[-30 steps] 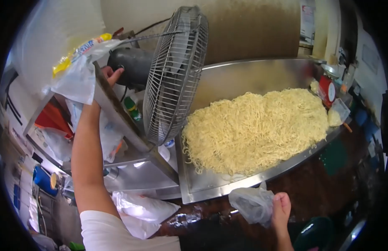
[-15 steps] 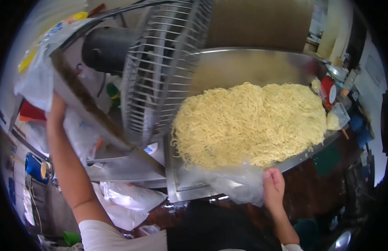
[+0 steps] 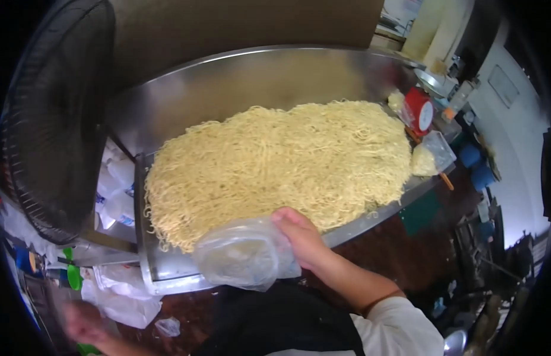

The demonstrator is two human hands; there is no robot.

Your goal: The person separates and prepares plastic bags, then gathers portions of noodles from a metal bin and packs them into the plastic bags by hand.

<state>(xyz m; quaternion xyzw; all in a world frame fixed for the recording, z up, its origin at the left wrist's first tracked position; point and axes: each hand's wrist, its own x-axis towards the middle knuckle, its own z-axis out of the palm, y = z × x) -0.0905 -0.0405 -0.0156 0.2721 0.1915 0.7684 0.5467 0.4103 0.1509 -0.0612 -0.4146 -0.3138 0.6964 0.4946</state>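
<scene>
A clear plastic bag (image 3: 237, 255) hangs from my right hand (image 3: 296, 234), whose fingers pinch its rim; the bag looks empty. It is held over the front edge of a metal table (image 3: 251, 65) with raised sides. A broad heap of yellow noodles (image 3: 287, 160) covers most of that table, just behind the bag. Down at the lower left is my left hand (image 3: 85, 323), smeared by motion, so its fingers cannot be made out. White sacks (image 3: 124, 296) lie near it on the floor.
A large dark fan (image 3: 59, 118) stands at the left. To the right of the noodles are a red dial scale (image 3: 421, 113) and a bag of noodles (image 3: 426, 160). White plastic jugs (image 3: 118, 184) sit beneath the fan's side. The floor (image 3: 370, 255) is reddish-brown and looks wet.
My left hand has come down from the plastic bags hanging at the upper left. The view has turned right, and my right hand, still gripping the clear bag, now shows nearer the middle.
</scene>
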